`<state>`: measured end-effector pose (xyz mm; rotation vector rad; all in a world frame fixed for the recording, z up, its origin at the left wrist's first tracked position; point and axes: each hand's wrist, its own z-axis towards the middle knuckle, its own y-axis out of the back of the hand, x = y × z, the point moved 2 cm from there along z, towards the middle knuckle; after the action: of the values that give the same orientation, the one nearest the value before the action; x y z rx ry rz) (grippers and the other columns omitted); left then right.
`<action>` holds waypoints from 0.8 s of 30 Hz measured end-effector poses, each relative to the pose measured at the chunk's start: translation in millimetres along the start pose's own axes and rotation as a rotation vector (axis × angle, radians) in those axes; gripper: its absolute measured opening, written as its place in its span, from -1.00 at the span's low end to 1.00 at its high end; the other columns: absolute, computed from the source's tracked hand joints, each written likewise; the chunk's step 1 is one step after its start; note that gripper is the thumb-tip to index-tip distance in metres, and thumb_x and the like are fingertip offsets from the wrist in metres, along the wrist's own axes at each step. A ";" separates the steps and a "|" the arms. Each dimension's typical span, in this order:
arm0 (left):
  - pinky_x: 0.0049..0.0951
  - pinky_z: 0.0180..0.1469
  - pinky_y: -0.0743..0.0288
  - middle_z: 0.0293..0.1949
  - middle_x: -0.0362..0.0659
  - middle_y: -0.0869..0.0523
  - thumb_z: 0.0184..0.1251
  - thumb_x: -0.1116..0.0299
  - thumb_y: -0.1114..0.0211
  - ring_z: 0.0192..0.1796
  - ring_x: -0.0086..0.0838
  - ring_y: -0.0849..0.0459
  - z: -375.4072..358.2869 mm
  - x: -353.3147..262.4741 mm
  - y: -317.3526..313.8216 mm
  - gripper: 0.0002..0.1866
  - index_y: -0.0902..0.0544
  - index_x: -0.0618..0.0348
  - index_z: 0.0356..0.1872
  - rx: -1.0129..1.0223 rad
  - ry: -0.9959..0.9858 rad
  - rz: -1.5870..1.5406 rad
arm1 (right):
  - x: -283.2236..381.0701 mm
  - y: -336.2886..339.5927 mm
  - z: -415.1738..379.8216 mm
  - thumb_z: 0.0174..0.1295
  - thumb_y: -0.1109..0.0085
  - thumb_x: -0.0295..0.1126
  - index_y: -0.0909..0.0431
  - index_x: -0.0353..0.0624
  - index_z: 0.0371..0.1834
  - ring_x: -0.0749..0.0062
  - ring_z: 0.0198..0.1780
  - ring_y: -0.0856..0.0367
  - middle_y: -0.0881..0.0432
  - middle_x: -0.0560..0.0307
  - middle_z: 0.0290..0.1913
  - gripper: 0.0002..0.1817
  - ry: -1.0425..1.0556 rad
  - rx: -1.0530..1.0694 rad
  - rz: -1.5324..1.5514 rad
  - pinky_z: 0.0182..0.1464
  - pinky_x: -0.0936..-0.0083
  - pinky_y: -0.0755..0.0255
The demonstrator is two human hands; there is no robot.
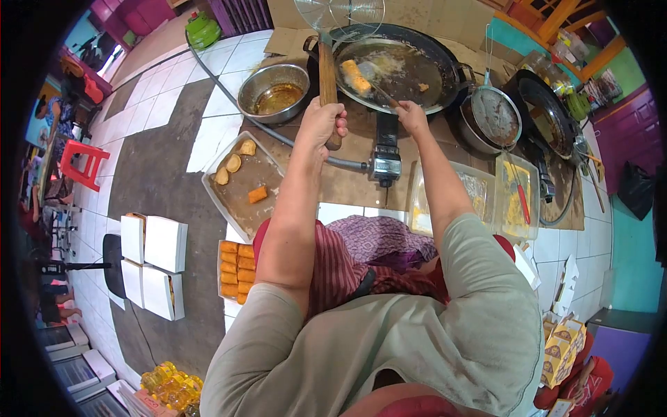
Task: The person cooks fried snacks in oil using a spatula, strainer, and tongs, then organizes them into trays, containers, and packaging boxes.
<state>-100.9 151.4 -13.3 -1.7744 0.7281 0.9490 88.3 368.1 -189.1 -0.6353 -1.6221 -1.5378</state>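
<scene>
My left hand (325,125) is wrapped round the wooden handle (328,76) of a wire skimmer (347,15), its mesh raised over the back left of a large black wok (445,52). In my right hand (412,117) is the handle of a spatula (381,92) that reaches into the bubbling oil. An orange-brown fried piece (354,75) lies by the spatula's blade at the wok's left side. A small brown bit (423,87) floats farther right in the oil.
A steel bowl (272,94) of oil stands left of the wok, a gas stove (385,165) beneath it. A tray (244,179) holds fried pieces; a box (236,270) holds several rolls. At right are a strainer (495,117), plastic containers (451,189) and a second wok (549,111).
</scene>
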 end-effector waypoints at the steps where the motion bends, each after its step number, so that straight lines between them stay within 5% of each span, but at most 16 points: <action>1: -0.63 -0.66 -0.31 -0.47 -0.17 -0.44 0.18 0.58 -0.10 -0.60 -0.64 -0.40 0.0 -0.1 -0.4 -0.79 -0.27 0.19 -0.22 0.010 -0.001 -0.001 | 0.5 -4.9 8.1 0.15 -0.22 -0.25 -0.60 -0.21 -0.04 0.34 -0.33 -0.70 -0.71 -0.02 -0.27 -0.64 -0.123 0.065 0.129 -0.24 0.42 -0.51; 4: -0.64 -0.66 -0.31 -0.47 -0.17 -0.44 0.18 0.58 -0.10 -0.59 -0.64 -0.40 -1.6 0.5 -2.2 -0.79 -0.27 0.20 -0.22 0.008 0.011 -0.017 | 8.7 -3.4 19.0 0.21 -0.16 -0.27 -0.59 -0.24 -0.04 0.59 -0.51 -0.55 -0.60 0.21 -0.46 -0.67 -0.237 0.237 0.275 -0.63 0.63 -0.27; 8: -0.66 -0.65 -0.29 -0.45 -0.18 -0.47 0.22 0.58 -0.11 -0.59 -0.66 -0.40 -2.4 0.5 -1.2 -0.82 -0.31 0.19 -0.23 0.007 0.021 -0.027 | 4.0 5.8 9.4 0.14 -0.22 -0.25 -0.62 -0.21 -0.06 0.46 -0.45 -0.67 -0.69 0.11 -0.45 -0.65 0.060 0.028 -0.161 -0.36 0.48 -0.48; 15: -0.63 -0.65 -0.30 -0.47 -0.17 -0.45 0.19 0.57 -0.11 -0.59 -0.64 -0.40 -0.7 1.4 0.7 -0.81 -0.28 0.18 -0.25 0.026 0.021 -0.033 | 9.2 55.0 -51.8 0.21 -0.19 -0.29 -0.57 -0.17 0.00 0.71 -0.65 -0.34 -0.57 0.26 -0.49 -0.67 -0.299 0.242 0.375 -0.67 0.70 -0.14; 19: -0.62 -0.65 -0.31 -0.47 -0.17 -0.45 0.19 0.57 -0.11 -0.59 -0.64 -0.40 -2.1 2.6 -0.3 -0.80 -0.28 0.18 -0.25 0.035 0.020 -0.033 | -10.3 80.3 -57.6 0.22 -0.19 -0.30 -0.56 -0.22 0.00 0.73 -0.60 -0.40 -0.57 0.27 -0.47 -0.67 -0.346 0.311 0.492 -0.63 0.72 -0.20; 22: -0.63 -0.65 -0.31 -0.46 -0.16 -0.45 0.20 0.57 -0.11 -0.59 -0.64 -0.41 -4.0 2.3 0.2 -0.80 -0.28 0.18 -0.24 0.034 0.016 -0.011 | -20.0 78.7 -54.2 0.21 -0.17 -0.31 -0.56 -0.19 0.00 0.45 -0.48 -0.59 -0.62 0.14 -0.45 -0.68 -0.120 0.102 0.262 -0.48 0.50 -0.43; 24: -0.64 -0.64 -0.30 -0.46 -0.17 -0.46 0.23 0.57 -0.12 -0.58 -0.65 -0.40 -5.6 3.3 -0.4 -0.85 -0.33 0.21 -0.26 -0.004 0.013 0.016 | -16.0 83.9 -62.8 0.20 -0.15 -0.33 -0.54 -0.12 0.04 0.19 -0.33 -0.63 -0.64 0.00 -0.37 -0.67 0.160 -0.071 -0.159 -0.29 0.31 -0.48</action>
<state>-97.3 146.1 -14.6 -1.7821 0.7503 0.9507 177.6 320.8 -156.9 -0.4165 -1.5321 -1.7226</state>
